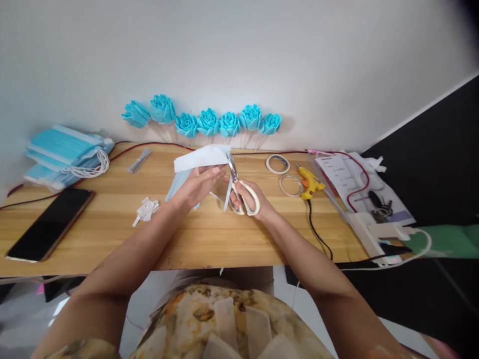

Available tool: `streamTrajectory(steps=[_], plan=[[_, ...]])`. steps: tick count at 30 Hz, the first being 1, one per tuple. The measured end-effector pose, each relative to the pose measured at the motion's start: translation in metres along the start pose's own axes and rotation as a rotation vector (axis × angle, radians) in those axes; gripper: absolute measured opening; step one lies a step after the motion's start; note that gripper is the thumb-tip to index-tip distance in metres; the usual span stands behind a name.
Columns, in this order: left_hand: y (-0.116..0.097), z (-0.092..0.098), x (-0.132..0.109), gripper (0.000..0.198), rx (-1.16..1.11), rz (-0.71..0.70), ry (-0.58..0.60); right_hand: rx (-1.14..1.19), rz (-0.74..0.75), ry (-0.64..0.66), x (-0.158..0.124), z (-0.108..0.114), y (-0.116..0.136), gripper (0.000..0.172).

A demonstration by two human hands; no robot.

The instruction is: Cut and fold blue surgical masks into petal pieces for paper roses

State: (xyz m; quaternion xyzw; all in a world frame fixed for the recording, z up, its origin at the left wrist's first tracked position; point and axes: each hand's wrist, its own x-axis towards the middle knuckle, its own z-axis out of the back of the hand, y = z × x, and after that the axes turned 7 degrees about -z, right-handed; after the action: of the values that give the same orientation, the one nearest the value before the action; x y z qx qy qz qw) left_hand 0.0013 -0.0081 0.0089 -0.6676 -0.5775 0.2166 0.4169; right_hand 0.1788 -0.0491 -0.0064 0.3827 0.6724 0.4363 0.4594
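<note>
My left hand (196, 185) holds a face mask (200, 158), white side up with blue beneath, above the wooden table (209, 234). My right hand (250, 198) grips white-handled scissors (239, 192), fingers through the loops. The blades point up and away at the mask's right edge. A thin strip hangs down from the mask between my hands.
Several blue flowers made of masks (209, 120) lean on the wall. A stack of blue masks (63, 154) and a phone (50, 223) lie at left, white scraps (146, 208) nearby. Two tape rolls (277, 163), a yellow glue gun (310, 182), papers, keys and a power strip (377, 234) sit at right.
</note>
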Motion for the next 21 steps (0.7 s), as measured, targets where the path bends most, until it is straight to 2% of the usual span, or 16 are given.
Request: streamTrajectory(steps=[2,8,13,17,21], plan=[[-0.002,-0.001,0.0,0.034,-0.005,-0.023,-0.027,-0.036,0.007,0.015,-0.002,-0.001,-0.001,0.074],[-0.007,0.002,0.005,0.038,0.044,-0.051,-0.12,-0.152,0.026,0.036,-0.008,-0.002,0.003,0.069],[-0.006,0.007,0.006,0.035,0.11,-0.079,-0.189,-0.216,0.035,0.042,-0.01,-0.001,0.009,0.077],[-0.007,0.01,0.007,0.037,0.111,-0.117,-0.189,-0.264,0.07,0.091,-0.009,0.001,0.008,0.083],[-0.012,0.015,0.01,0.045,0.139,-0.145,-0.215,-0.278,0.082,0.123,-0.007,0.005,0.005,0.081]])
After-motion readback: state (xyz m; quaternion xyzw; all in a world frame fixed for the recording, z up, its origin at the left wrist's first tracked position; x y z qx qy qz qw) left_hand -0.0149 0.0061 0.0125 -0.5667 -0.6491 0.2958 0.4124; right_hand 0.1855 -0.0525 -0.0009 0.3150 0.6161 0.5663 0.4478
